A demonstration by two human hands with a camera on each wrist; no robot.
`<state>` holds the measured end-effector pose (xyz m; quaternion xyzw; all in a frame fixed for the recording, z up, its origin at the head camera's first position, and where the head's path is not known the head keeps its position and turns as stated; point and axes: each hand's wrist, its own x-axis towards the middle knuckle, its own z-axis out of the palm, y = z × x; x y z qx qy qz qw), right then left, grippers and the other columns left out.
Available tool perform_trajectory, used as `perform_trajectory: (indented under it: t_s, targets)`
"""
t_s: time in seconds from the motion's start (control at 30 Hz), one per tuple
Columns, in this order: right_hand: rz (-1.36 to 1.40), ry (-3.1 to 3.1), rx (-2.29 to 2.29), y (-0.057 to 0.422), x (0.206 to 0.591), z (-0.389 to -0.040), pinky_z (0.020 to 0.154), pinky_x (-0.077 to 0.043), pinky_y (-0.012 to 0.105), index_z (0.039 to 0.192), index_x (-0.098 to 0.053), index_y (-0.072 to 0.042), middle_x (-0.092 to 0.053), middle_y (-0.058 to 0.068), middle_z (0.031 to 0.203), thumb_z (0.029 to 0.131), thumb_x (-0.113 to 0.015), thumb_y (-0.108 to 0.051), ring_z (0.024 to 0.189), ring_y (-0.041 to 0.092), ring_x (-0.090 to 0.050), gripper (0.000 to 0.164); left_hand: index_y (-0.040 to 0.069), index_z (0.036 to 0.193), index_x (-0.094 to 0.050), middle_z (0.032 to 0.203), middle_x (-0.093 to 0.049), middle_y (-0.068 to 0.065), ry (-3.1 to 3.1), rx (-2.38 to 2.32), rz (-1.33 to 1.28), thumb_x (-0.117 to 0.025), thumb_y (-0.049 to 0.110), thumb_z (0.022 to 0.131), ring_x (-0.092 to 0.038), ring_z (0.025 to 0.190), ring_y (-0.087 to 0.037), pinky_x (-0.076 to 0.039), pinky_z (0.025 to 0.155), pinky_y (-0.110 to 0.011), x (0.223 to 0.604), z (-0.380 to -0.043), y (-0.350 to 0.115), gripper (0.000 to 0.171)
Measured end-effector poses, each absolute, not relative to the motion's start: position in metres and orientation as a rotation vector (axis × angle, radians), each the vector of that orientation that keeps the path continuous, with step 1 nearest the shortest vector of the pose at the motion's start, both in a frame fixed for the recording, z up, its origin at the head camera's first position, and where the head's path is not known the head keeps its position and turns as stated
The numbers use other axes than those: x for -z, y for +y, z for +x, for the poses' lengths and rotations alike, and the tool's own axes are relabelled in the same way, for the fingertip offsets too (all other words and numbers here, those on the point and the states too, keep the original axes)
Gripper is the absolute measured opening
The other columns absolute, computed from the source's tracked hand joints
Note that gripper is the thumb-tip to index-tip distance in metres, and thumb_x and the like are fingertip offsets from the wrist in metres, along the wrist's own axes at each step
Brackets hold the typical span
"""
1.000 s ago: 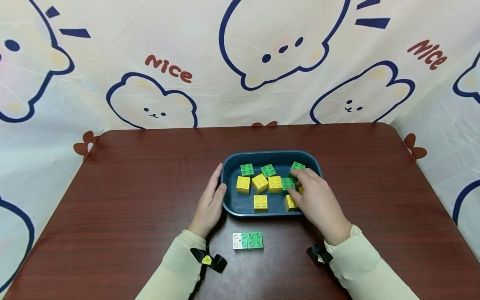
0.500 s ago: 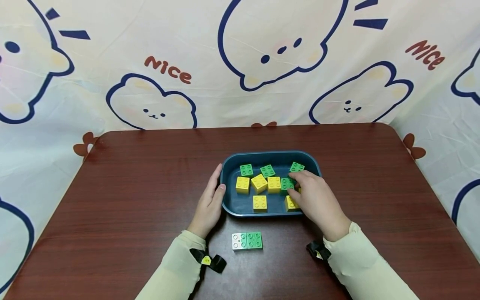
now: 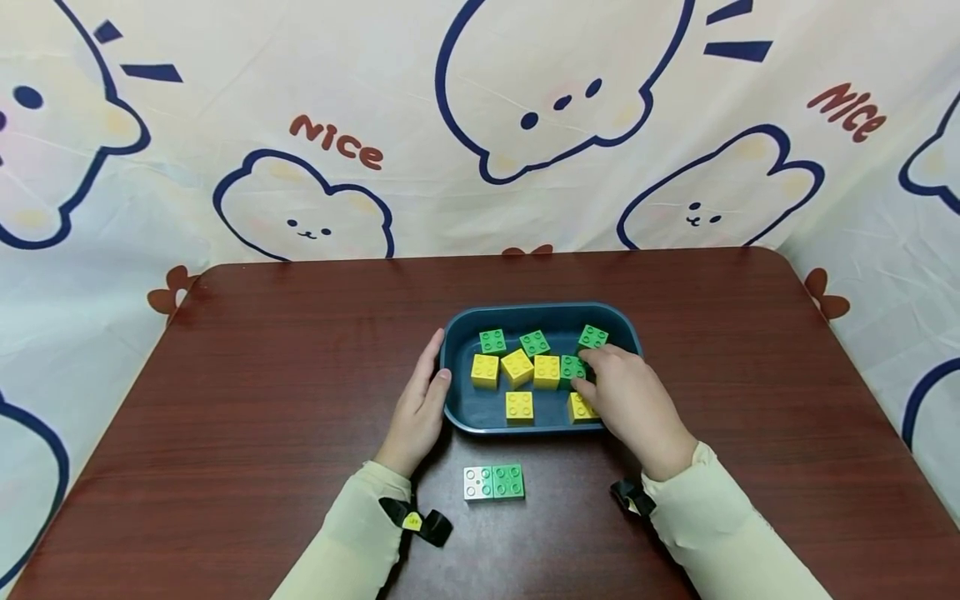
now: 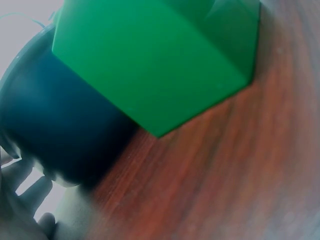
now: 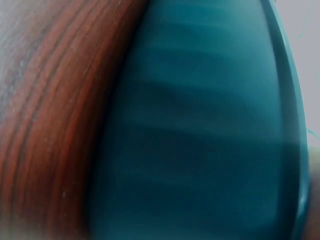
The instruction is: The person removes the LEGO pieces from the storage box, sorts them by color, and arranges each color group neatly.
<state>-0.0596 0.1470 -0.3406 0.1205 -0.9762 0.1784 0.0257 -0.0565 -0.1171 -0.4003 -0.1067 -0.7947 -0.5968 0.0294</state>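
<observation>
A dark blue tray (image 3: 542, 312) holds several yellow and green toy building bricks. My left hand (image 3: 416, 408) rests with extended fingers against the outside of the tray's left end; in the left wrist view its fingers (image 4: 36, 192) show beside the tray wall. My right hand (image 3: 637, 404) reaches over the tray's right side, and its thumb and index finger pinch a green brick (image 3: 572, 369). A second green brick (image 3: 592, 336) lies just behind those fingertips. A yellow brick (image 3: 581, 407) below the thumb is partly covered. The right wrist view has only the tray wall (image 5: 200, 115) and table.
In front of the tray, two joined bricks (image 3: 493, 482), one glare-whitened and one green, lie on the brown table (image 3: 300, 375); a green brick side (image 4: 155, 65) looms close in the left wrist view. A printed cloth (image 3: 420, 200) hangs behind.
My right thumb and index finger have closed in slightly around the green brick, which shifts a little left. The left hand stays against the tray.
</observation>
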Motion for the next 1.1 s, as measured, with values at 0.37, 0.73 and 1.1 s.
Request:
perform_trajectory:
  t_s: [0.37,0.73,1.1]
  targets:
    - [0.348,-2.969,-0.603,0.148,0.343,-0.057,0.08,-0.051,0.044,0.11,-0.067,-0.002,-0.064,0.012,0.11,0.081,-0.073,-0.027,0.097,0.026,-0.061,0.038,0.017,0.149,-0.02,0.153,-0.022,0.0,-2.511,1.853,-0.276,-0.034,0.01,0.101,-0.019,0.138,-0.011,-0.018,0.112,-0.041,0.367,-0.044,-0.111,0.051]
    - [0.313,-2.934,-0.66,0.149,0.343,-0.054,0.074,-0.053,0.042,0.109,-0.067,-0.006,-0.064,0.008,0.109,0.08,-0.072,-0.034,0.087,0.021,-0.061,0.04,0.014,0.149,-0.02,0.153,-0.022,0.0,-2.499,1.852,-0.293,-0.034,0.01,0.101,-0.019,0.138,-0.01,-0.018,0.112,-0.041,0.366,-0.044,-0.11,0.05]
    - [0.333,-2.847,-0.679,0.15,0.343,-0.051,0.072,-0.053,0.04,0.107,-0.067,-0.007,-0.064,0.006,0.106,0.08,-0.072,-0.034,0.084,0.02,-0.061,0.039,0.016,0.149,-0.02,0.153,-0.021,-0.001,-2.498,1.859,-0.299,-0.034,0.01,0.101,-0.018,0.138,-0.009,-0.017,0.112,-0.04,0.365,-0.043,-0.11,0.05]
